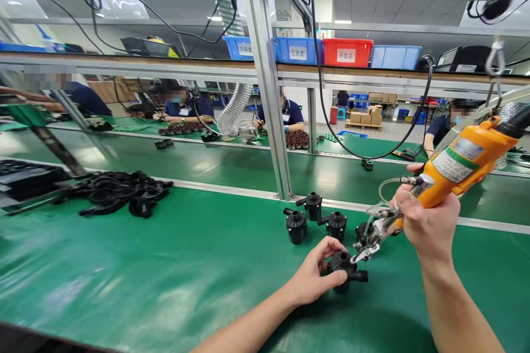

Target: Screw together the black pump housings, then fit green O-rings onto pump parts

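My left hand is closed around a small black pump that stands on the green bench mat, its side spout pointing right. In my right hand is an orange electric screwdriver, tilted down to the left. Its metal tip touches or nearly touches the top edge of the pump; I cannot tell which. Behind my left hand stand several like pumps: one black pump at the left, another pump farther back and a third pump nearer. One more sits partly hidden behind the screwdriver's tip.
Black cables or hoses lie heaped at the left beside a dark tray. A metal post rises at the bench's back edge. Beyond runs a green conveyor, with several co-workers seated behind. A black cable hangs in a loop.
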{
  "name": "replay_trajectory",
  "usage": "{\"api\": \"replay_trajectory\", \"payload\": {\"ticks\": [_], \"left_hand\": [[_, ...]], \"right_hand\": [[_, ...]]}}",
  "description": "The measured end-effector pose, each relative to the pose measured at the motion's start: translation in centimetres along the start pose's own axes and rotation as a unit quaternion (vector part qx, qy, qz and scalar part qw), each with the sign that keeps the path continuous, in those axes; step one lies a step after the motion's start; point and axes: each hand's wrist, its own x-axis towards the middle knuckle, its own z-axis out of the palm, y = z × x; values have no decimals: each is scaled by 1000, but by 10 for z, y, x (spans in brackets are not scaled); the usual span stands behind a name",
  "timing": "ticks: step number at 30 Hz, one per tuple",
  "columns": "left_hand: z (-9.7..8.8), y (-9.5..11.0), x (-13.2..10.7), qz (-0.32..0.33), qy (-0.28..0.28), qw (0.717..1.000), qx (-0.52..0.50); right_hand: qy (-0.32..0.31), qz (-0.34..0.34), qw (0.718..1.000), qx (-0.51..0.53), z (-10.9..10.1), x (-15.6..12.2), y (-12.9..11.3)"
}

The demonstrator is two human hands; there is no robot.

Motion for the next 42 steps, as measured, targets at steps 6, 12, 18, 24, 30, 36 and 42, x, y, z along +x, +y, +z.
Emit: {"api": "replay_trajectory", "payload": {"ticks": [6,12,18,24,30,36,42], "left_hand": [[8,-9,-1,-27,38,999,-2],[6,-3,1,-8,26,1000,-1],[10,8,2,-10,4,1000,-27],[10,4,2,-9,8,1000,-24],[15,5,-3,8,66,996,58],[-6,11,-3,31,90,987,126],[-3,-5,5,-21,-39,999,-6]], "right_hand": [[-31,12,999,22,11,-5,1],[-46,23,999,1,20,-7,7],[-72,25,997,-21,35,-17,10],[-104,21,994,-22,41,-25,12],[-93,58,994,0,41,-22,19],[-11,-1,1000,-23,11,-2,4],[-29,33,999,-1,2,-5,-6]]}}
